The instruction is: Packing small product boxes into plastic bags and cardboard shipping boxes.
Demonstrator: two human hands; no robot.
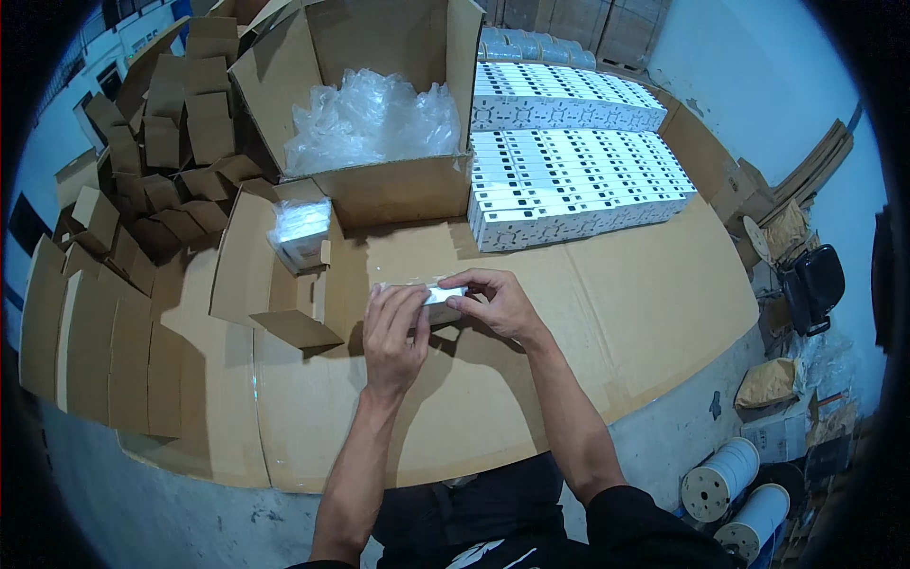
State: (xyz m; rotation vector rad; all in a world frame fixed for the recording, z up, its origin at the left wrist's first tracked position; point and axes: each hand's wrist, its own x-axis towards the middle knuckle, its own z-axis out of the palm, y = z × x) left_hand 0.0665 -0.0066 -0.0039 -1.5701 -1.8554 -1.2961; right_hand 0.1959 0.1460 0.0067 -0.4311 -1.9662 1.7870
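Head view, left fingers (404, 303) and right fingers (482, 278) pinching white packet (442, 296); cardboard tabletop (635, 294), room rightward, curved edge (654, 395).

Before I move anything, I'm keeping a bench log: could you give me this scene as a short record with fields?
left hand: on the left end of a small white item
right hand: on its right end
left of the hands: open small carton, plastic-wrapped contents inside
behind: large open box with clear plastic
right rear: rows of white units
far left: brown cartons
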